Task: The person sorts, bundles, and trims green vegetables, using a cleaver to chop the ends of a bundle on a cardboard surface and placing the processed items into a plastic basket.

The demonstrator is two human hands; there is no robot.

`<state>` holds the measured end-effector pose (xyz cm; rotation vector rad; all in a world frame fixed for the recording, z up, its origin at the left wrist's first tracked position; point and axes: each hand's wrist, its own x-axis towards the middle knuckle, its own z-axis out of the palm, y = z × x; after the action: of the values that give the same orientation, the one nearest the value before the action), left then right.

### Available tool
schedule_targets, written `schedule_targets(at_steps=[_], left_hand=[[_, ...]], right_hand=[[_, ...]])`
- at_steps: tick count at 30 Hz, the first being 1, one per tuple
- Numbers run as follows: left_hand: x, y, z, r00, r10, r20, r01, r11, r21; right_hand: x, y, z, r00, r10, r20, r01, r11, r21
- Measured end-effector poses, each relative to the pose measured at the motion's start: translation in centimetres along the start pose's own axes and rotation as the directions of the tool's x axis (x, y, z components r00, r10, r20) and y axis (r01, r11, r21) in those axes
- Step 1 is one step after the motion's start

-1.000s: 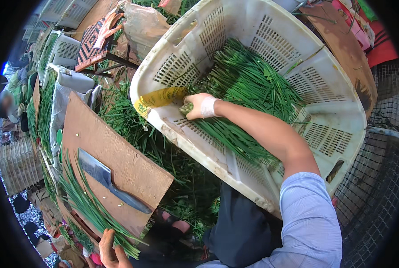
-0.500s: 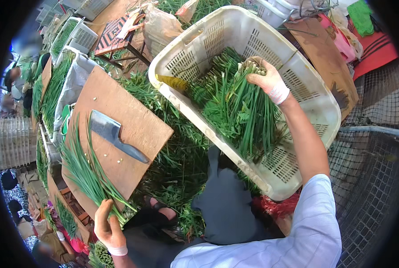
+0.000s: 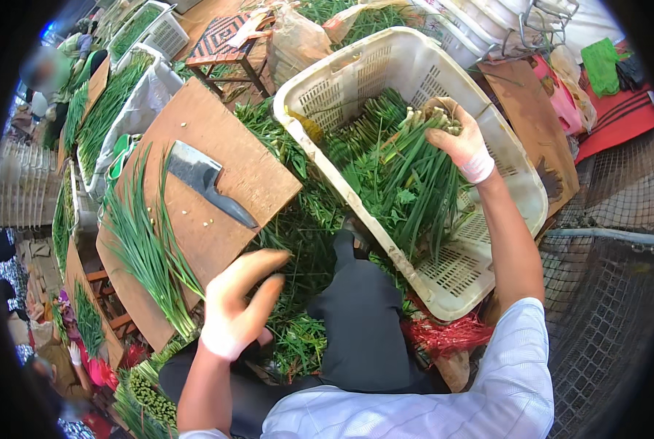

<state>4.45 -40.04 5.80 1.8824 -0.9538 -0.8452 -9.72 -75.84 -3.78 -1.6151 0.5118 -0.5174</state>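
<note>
My left hand (image 3: 240,301), in a tan glove with a white cuff, is open over the near edge of the wooden board (image 3: 232,154). Nothing is between its spread thumb and fingers. On that board lie a loose bunch of thin green onions (image 3: 151,249), pale ends toward me, and a cleaver (image 3: 199,175) with a dark handle. My right hand (image 3: 458,139), gloved alike, is closed round the pale root ends of another bunch of green onions (image 3: 429,186). This bunch hangs leaves down inside a large white slotted basket (image 3: 327,175), among leafy greens.
Cut leaves (image 3: 297,344) litter the ground round my legs. A woven-top stool (image 3: 228,40) stands beyond the board. Tied bundles of stalks (image 3: 147,395) lie at lower left. Red strands (image 3: 447,333) sit below the basket, and netting (image 3: 605,293) hangs at right. Other people are at far left.
My left hand has let go of the green onions on the board and moved right, away from them. My right hand still grips its bunch over the basket. The view has shifted slightly.
</note>
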Motion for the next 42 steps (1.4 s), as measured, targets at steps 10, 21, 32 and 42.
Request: schedule_targets(at_steps=[10, 21, 32, 42], left_hand=[[23.5, -10.1, 11.8, 0.840, 0.143, 0.523, -0.453, 0.716, 0.532], [24.7, -10.3, 14.1, 0.899, -0.373, 0.229, -0.087, 0.359, 0.929], [-0.9, 6.8, 8.8, 0.829, 0.189, 0.527, 0.047, 0.915, -0.402], [-7.9, 6.0, 6.5, 0.975, 0.180, 0.132, 0.156, -0.128, -0.979]], right_hand=[[-2.9, -5.0, 0.8, 0.989, -0.147, 0.003, 0.147, 0.989, -0.013], [-12.7, -15.4, -9.9, 0.724, -0.416, -0.551, 0.609, 0.760, 0.226], [-17.2, -19.6, -1.7, 0.075, -0.811, -0.581, 0.697, 0.459, -0.551], [-26.6, -15.8, 19.9, 0.404, -0.906, -0.127, 0.772, 0.412, -0.483]])
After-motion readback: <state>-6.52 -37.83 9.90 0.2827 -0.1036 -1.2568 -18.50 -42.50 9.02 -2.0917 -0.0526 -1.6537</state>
